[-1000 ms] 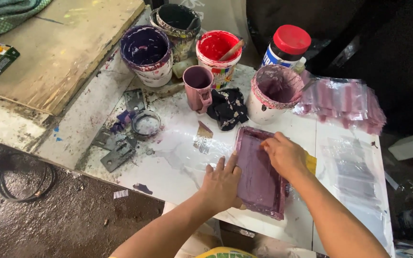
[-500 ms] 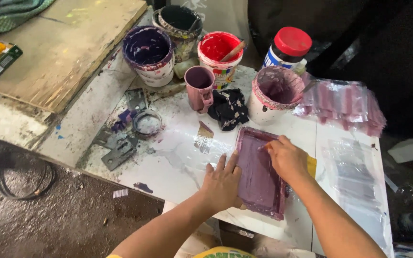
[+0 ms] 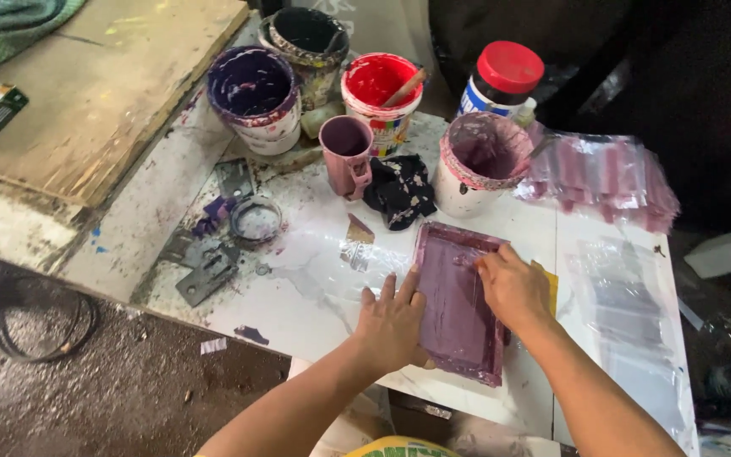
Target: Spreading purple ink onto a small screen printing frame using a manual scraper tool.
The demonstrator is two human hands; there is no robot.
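**Steadying the purple frame**

While my left hand [image 3: 392, 320] lies flat, fingers spread, against the purple-stained frame [image 3: 458, 300] on the white table [image 3: 298, 288], my right hand [image 3: 513, 288] presses inside it, curled; I keep pressure even

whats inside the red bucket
The red bucket is coated with red paint inside, and a wooden stick leans in it against the rim. The stick's lower end and the bottom are hidden by paint.

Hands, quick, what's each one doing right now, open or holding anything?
Left hand: open, fingers flat, pressing the left edge of the purple-stained rectangular frame.
Right hand: open, palm down on the frame's top right, gripping nothing.
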